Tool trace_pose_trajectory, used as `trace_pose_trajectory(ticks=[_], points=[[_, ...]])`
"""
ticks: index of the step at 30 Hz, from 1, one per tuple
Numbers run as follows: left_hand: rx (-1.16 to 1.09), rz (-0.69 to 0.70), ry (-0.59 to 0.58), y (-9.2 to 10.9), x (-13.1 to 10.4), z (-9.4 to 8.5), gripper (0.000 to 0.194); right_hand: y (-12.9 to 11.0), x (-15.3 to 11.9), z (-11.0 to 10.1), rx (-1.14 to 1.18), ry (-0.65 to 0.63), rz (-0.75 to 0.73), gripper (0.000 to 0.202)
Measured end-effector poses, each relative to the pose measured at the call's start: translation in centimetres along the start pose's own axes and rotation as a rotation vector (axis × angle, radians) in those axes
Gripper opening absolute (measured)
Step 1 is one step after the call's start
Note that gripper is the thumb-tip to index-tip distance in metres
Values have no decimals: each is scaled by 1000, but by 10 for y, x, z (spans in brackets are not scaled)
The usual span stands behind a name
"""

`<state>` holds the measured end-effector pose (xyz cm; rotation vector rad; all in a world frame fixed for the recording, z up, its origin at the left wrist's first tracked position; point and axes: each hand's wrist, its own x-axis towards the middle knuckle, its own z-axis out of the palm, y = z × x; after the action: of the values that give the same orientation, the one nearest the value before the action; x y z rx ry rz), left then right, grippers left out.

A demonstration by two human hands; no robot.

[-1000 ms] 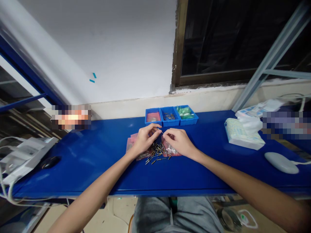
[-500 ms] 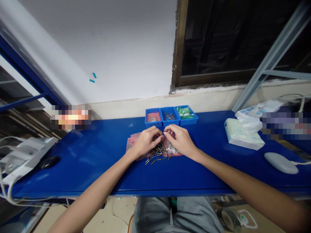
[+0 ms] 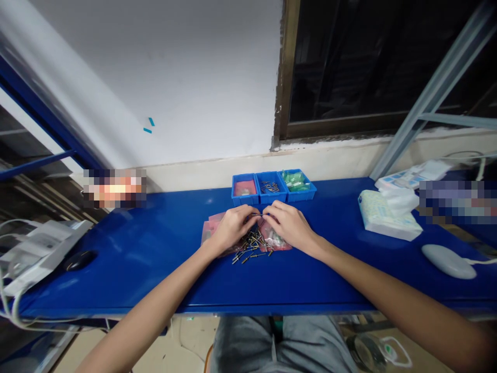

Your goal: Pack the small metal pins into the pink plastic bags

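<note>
Between the fingertips of both hands is a thin dark pin, which looks like a blind rivet [image 3: 258, 214], held roughly level. My left hand [image 3: 234, 225] is closed in a pinch at its left end. My right hand [image 3: 288, 223] pinches the other end. Below the hands lies a loose pile of similar blind rivets [image 3: 254, 241], silver and brass-coloured. Pink-red plastic bags [image 3: 210, 224] with small parts show beside and under my left hand, and a clear-and-pink bag [image 3: 276, 240] lies beneath my right.
Behind my hands stand three blue bins: one with a pink bag [image 3: 245, 188], one with rivets [image 3: 271, 186], one with green bags [image 3: 296, 181]. On the blue table [image 3: 155, 259] are a tissue pack [image 3: 388, 223], a white mouse-shaped device [image 3: 448, 261] and a black mouse [image 3: 79, 260].
My fingertips have drawn slightly apart, and the thin rivet now shows level between them. The pile, bags and bins stay in place.
</note>
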<state>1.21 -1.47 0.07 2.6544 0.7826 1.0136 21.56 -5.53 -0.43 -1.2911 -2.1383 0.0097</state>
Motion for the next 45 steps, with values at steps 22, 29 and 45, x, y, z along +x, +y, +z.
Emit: trace_pose_trajectory(ticks=[22, 29, 45], points=[[51, -3, 21, -1, 0, -2, 16, -12, 6, -1, 459, -2, 121, 16], [-121, -71, 68, 7, 2, -2, 14, -6, 4, 4, 352, 43, 119, 4], [-84, -34, -19, 3, 1, -2, 17, -10, 3, 5, 332, 39, 101, 13]])
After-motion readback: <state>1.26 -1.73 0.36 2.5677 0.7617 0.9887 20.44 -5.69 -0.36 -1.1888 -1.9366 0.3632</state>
